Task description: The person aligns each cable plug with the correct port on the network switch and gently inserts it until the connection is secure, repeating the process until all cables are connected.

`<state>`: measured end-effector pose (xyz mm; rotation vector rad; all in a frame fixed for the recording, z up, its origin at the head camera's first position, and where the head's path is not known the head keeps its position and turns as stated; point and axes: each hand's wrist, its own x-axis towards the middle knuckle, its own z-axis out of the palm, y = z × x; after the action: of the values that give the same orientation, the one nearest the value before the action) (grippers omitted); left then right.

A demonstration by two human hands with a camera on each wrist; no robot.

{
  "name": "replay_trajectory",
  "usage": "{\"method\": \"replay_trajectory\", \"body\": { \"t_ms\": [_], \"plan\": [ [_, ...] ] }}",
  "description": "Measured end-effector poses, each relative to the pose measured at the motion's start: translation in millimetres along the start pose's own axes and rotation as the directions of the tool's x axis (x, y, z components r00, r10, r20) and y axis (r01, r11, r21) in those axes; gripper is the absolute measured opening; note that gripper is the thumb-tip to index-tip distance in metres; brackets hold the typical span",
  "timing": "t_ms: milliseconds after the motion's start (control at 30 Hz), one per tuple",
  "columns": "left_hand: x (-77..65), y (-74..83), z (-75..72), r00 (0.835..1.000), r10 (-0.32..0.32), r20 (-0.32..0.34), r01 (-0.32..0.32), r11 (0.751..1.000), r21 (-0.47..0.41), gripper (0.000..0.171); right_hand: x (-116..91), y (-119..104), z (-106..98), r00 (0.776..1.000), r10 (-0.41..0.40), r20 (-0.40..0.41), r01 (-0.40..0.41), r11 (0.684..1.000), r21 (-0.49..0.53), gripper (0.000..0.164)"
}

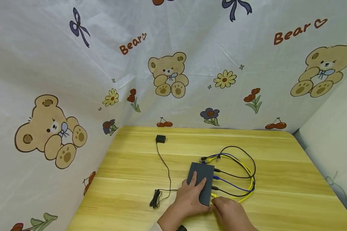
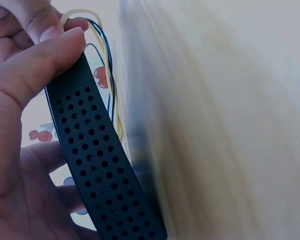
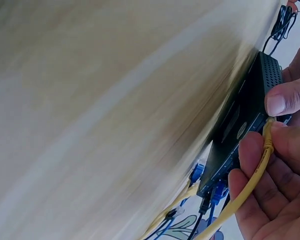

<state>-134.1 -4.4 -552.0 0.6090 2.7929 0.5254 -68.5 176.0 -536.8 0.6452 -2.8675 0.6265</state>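
A dark, flat network switch [image 1: 203, 175] is under my left hand [image 1: 191, 199], whose fingers spread over its top while the thumb bends over the near end. Round holes dot that end [image 2: 92, 150] in the left wrist view. My right hand [image 1: 232, 211] pinches a yellow network cable [image 3: 267, 142] by its plug, right against the switch's near right corner; whether the plug is fully seated is hidden. Farther along the same side, black, blue [image 1: 217, 177] and yellow plugs sit in the switch. The right wrist view shows a round sticker [image 3: 242, 131] on the switch's lower face, which seems tilted.
Loops of black, blue and yellow cable [image 1: 252, 179] lie right of the switch, with loose plugs [image 1: 203, 159] beyond its far end. A black power adapter [image 1: 160, 139] lies at the back, and its bundled cord [image 1: 155, 199] is at left. A bear-print cloth [image 1: 173, 109] hangs behind the table.
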Motion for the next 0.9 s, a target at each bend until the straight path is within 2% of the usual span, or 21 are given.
{"method": "replay_trajectory", "body": {
  "t_ms": [167,300,467,633,800,900],
  "plan": [
    [0.7,0.8,-1.5,1.000,0.006,0.000,-0.006,1.000,0.006,0.104,0.7,-2.7,0.8,0.999,0.005,0.033,-0.007,0.999,0.042,0.009],
    [1.9,3.3,-2.0,1.000,0.015,0.007,-0.015,1.000,-0.004,0.102,0.9,-4.2,-1.4,0.999,0.025,0.047,-0.027,0.999,0.037,0.009],
    [1.8,4.5,0.1,1.000,-0.006,0.005,0.006,1.000,0.016,0.104,2.9,-3.6,-1.0,0.995,0.027,0.095,-0.031,0.999,0.034,0.011],
    [1.8,7.3,2.6,1.000,-0.027,-0.010,0.028,0.998,0.047,0.106,3.1,0.1,0.4,0.989,0.042,0.143,-0.044,0.999,0.008,0.016],
    [3.4,8.9,4.2,0.999,-0.032,-0.017,0.033,0.997,0.076,0.108,1.3,6.7,-1.1,0.977,0.060,0.206,-0.060,0.998,-0.005,0.010],
    [3.5,8.6,4.4,0.999,-0.040,-0.002,0.040,0.995,0.094,0.108,-0.4,8.3,-3.5,0.967,0.070,0.244,-0.070,0.997,-0.009,0.013]
  ]
}}
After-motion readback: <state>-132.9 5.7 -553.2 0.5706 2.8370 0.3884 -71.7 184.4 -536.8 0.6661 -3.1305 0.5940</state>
